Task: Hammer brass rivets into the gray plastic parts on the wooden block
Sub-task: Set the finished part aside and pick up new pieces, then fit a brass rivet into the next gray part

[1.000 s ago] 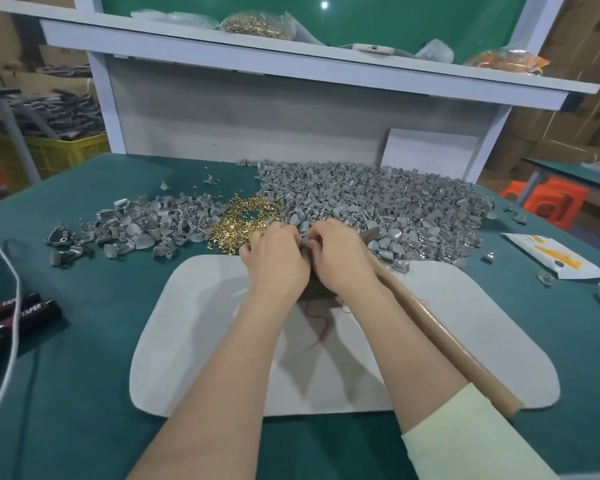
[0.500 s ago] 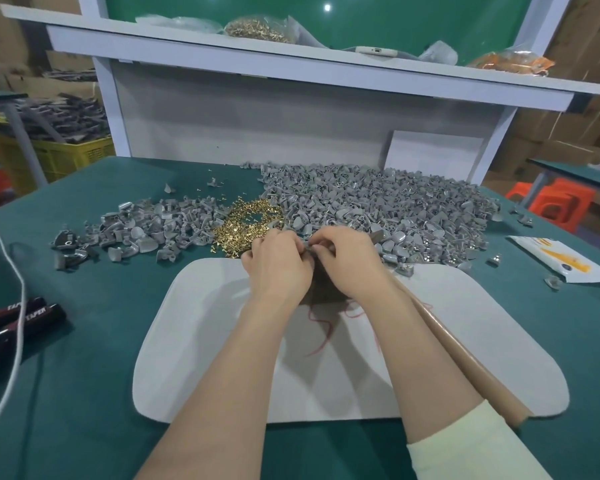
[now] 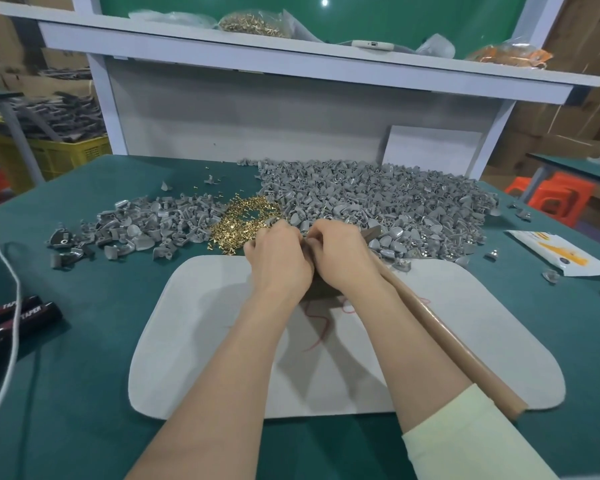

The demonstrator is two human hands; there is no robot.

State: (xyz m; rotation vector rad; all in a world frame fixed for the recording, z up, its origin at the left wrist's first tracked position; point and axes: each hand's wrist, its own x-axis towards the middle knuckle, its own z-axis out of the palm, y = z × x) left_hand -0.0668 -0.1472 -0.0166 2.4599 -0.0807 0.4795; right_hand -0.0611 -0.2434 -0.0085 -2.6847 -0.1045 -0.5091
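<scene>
My left hand and my right hand meet fingertip to fingertip over the wooden block, which is mostly hidden beneath them. Both hands have curled fingers and pinch a small gray plastic part, of which only a sliver shows. Whether a rivet is in it is hidden. A pile of brass rivets lies just beyond my left hand. The hammer's brown handle runs under my right forearm, and its head lies by my right knuckles.
The block stands on a white board on the green table. There is a big heap of gray parts at the back right and a smaller heap at the left. Black-handled pliers and a white cord lie far left, a paper packet far right.
Both hands stay pressed together over the block, with only small finger movements. The hammer has not moved.
</scene>
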